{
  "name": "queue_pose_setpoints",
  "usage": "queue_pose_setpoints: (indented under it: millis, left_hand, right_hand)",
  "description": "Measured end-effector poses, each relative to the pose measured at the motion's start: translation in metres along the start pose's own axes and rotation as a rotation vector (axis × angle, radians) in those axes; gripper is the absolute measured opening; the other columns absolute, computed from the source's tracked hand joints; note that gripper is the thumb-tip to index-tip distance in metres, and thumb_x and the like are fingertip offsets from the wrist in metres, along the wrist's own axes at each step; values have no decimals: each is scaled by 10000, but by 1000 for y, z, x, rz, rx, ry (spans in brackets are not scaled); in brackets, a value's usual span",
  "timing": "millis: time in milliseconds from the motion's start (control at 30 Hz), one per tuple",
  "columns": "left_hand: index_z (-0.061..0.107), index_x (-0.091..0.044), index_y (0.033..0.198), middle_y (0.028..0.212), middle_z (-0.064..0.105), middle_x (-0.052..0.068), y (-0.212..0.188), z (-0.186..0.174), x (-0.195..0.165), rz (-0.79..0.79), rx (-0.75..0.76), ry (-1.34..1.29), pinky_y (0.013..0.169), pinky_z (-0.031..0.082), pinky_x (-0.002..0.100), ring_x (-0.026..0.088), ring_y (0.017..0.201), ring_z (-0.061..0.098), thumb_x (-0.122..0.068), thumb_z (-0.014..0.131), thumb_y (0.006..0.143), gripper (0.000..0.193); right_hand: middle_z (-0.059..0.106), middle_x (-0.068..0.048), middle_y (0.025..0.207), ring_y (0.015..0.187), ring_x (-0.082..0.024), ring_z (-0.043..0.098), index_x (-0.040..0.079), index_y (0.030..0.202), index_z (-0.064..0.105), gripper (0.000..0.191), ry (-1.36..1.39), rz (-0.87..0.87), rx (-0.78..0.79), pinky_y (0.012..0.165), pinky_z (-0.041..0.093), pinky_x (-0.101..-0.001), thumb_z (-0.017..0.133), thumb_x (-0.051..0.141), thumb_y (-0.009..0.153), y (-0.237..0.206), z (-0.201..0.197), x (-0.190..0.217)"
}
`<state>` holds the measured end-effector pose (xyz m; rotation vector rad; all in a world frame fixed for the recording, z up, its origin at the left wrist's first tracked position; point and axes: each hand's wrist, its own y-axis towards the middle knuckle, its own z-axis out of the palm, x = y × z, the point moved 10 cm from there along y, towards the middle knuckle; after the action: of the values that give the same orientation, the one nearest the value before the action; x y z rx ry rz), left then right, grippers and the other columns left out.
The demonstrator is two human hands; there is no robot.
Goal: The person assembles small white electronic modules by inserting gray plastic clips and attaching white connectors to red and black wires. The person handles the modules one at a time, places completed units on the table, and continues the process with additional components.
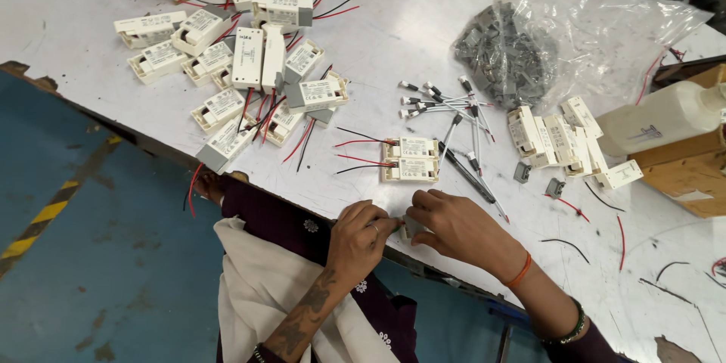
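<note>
Two wired white modules [411, 159] sat finished mid-frame, big pile [242, 68] upper left. Left hand [361, 238] and right hand [454, 224] pinched small grey part [413, 226] together; bag of grey clips [522, 53] upper right looked barely dented.

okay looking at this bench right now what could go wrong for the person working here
The left hand and right hand work a small grey part right at the table edge; a slip could send it to the floor. One white module in the wired pile sits at that edge, with wires trailing over, and could be knocked off. The loose cut wires by the right forearm might snag or scatter.
</note>
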<state>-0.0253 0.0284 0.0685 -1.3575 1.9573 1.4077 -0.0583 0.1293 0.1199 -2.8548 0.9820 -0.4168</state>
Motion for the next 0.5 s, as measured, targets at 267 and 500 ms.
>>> queue_pose_setpoints:
  millis: [267, 500]
  left_hand:
    - [788, -92, 891, 855, 661, 26, -2, 2, 2, -4, 14, -19, 875, 543, 387, 224, 908, 662, -55, 715, 866, 86]
    - [783, -73, 886, 842, 621, 41, -3, 10, 8, -46, 106, -73, 787, 533, 384, 232, 866, 638, -32, 728, 844, 80]
  right_hand:
    - [620, -82, 872, 829, -276, 655, 45, 801, 726, 281, -53, 111, 135, 683, 529, -423, 837, 299, 752, 18, 10, -2]
    - [648, -47, 828, 819, -279, 678, 37, 678, 691, 375, -100, 192, 241, 654, 528, -436, 920, 327, 618, 35, 17, -9]
